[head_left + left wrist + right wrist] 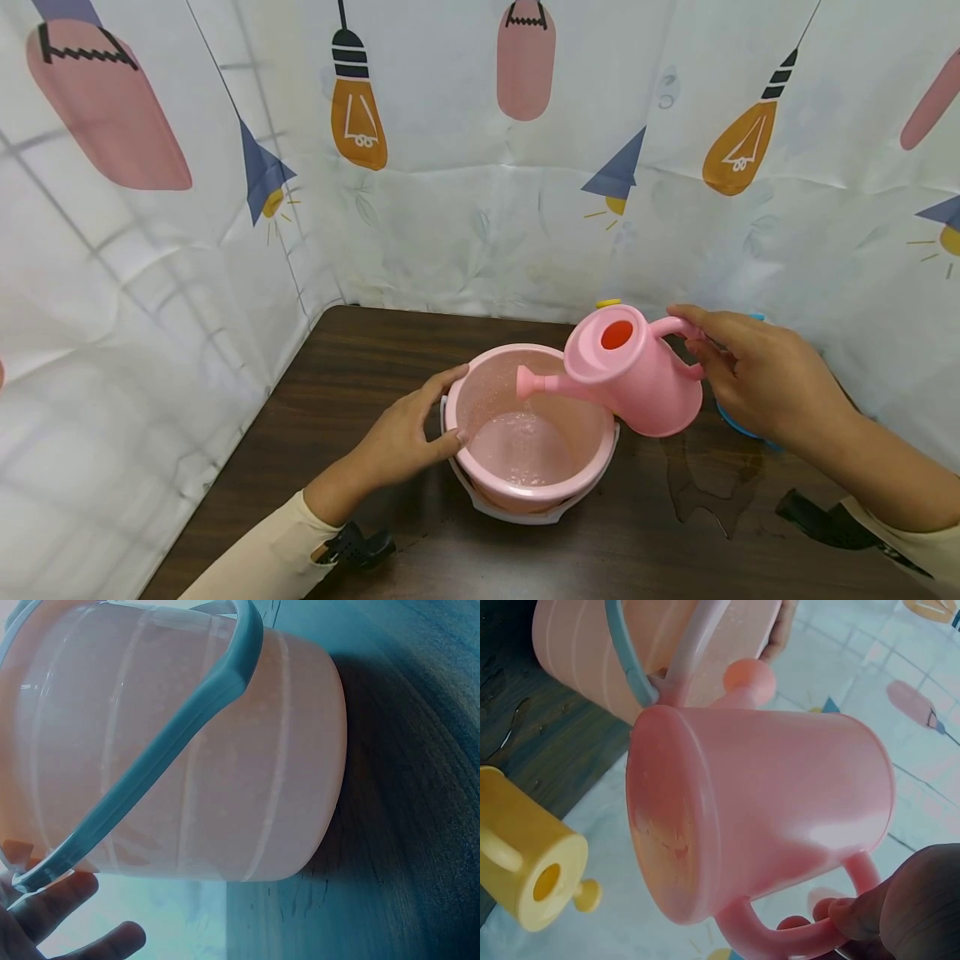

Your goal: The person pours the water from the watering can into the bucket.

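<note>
A pink bucket (528, 492) with a pale handle (161, 761) stands on the dark table and holds some rippling water (521, 450). My left hand (405, 437) holds its left rim, thumb and fingertips reaching the edge. In the left wrist view, fingers (56, 904) show just beneath the rim. With my right hand (772, 375) I grip the handle of a pink watering can (645, 383). The can is tilted leftward, its spout (530, 382) over the bucket's opening. The right wrist view shows the can's base and the thumb and fingers round its handle.
A yellow watering can (532, 851) stands on the right side, mostly hidden in the head view. Part of a blue object (735, 423) shows behind my right hand. Spilled water (708, 492) lies on the table (360, 367). A patterned curtain (465, 233) hangs behind.
</note>
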`<state>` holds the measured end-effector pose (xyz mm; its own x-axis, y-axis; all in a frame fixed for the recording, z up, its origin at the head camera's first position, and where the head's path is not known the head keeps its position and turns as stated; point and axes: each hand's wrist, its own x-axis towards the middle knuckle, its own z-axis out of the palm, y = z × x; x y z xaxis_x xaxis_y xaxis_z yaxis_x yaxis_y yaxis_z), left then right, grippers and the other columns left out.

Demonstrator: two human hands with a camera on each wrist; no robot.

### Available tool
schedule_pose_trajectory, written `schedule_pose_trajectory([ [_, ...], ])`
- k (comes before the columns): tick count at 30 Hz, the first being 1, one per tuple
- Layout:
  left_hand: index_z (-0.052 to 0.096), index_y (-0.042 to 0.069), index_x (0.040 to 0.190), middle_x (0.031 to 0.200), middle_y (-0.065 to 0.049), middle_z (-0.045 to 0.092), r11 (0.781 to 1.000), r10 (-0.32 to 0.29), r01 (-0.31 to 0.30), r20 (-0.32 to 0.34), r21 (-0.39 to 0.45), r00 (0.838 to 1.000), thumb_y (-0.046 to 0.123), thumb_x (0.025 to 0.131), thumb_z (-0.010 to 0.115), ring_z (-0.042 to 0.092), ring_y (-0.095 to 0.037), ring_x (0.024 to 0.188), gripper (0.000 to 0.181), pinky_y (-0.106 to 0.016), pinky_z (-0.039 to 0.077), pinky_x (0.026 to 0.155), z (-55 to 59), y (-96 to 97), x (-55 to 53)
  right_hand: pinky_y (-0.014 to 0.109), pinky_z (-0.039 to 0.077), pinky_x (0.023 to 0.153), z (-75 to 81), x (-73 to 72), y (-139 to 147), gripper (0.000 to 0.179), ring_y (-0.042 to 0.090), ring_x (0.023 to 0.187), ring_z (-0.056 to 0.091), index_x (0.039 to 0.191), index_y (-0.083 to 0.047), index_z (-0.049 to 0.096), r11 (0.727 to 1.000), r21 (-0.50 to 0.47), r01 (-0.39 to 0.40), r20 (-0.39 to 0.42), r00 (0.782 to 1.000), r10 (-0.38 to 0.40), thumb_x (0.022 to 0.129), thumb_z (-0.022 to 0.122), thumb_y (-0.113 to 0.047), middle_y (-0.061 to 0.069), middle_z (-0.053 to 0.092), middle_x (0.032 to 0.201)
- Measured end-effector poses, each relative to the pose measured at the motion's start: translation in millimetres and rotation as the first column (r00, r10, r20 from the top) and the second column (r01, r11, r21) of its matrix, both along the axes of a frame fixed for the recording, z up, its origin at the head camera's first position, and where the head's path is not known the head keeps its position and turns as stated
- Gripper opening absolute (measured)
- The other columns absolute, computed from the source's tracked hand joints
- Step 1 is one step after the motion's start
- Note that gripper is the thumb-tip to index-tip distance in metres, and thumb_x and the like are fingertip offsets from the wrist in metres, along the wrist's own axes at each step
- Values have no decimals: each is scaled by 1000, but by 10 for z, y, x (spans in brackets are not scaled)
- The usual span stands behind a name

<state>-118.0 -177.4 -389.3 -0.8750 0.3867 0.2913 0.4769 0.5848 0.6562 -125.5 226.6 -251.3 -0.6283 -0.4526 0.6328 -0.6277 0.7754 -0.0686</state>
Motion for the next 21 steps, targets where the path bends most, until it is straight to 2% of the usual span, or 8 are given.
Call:
schedule_pose_trajectory([
  [9, 35, 31, 159, 145, -5, 56, 1000, 1, -1, -3, 2, 1000, 38, 88, 71, 56, -26, 127, 80, -59, 45, 98, -3, -5, 0, 40, 49, 55, 32, 20, -18, 50, 17, 70, 61, 128, -5, 70, 1000, 5, -14, 5, 1000, 14, 79, 80, 2, 0, 73, 86],
  [21, 35, 30, 159, 146, -4, 55, 1000, -3, 3, 13, 5, 1000, 39, 89, 71, 55, -25, 129, 79, -59, 45, 99, 9, -1, 8, 41, 49, 56, 48, 40, -26, 49, 17, 72, 64, 128, -5, 70, 1000, 14, -13, 14, 1000, 13, 81, 78, 2, 1, 73, 87],
])
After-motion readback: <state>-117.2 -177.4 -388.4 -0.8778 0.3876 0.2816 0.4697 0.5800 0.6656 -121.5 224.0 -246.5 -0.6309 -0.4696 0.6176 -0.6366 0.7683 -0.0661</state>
